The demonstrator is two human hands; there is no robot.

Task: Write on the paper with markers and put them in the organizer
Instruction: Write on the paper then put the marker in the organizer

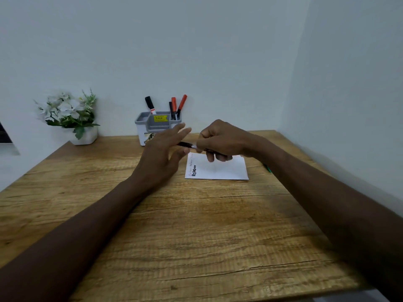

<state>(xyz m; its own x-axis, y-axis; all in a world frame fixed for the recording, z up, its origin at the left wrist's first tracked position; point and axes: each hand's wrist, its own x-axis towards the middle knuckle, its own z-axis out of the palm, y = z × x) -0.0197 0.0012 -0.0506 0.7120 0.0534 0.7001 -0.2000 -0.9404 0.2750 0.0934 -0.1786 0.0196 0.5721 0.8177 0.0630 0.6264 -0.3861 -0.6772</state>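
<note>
A flower pot (84,136) is seen at the far left, then the organizer (152,127), where four markers are stood. The left hand (162,153) is spread wide, holding nothing. A marker (187,145) is gripped by the right hand (220,140), just above the paper (222,170). If the cap is missed, fingers could be inked.

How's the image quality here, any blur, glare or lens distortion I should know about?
Head view: soft, even light with no glare; faint shadows under the forearms on the wooden table. Wide-angle distortion bends the table edges and wall corner. The left hand and the marker in the right hand are motion-blurred; the writing on the paper is barely legible.
</note>
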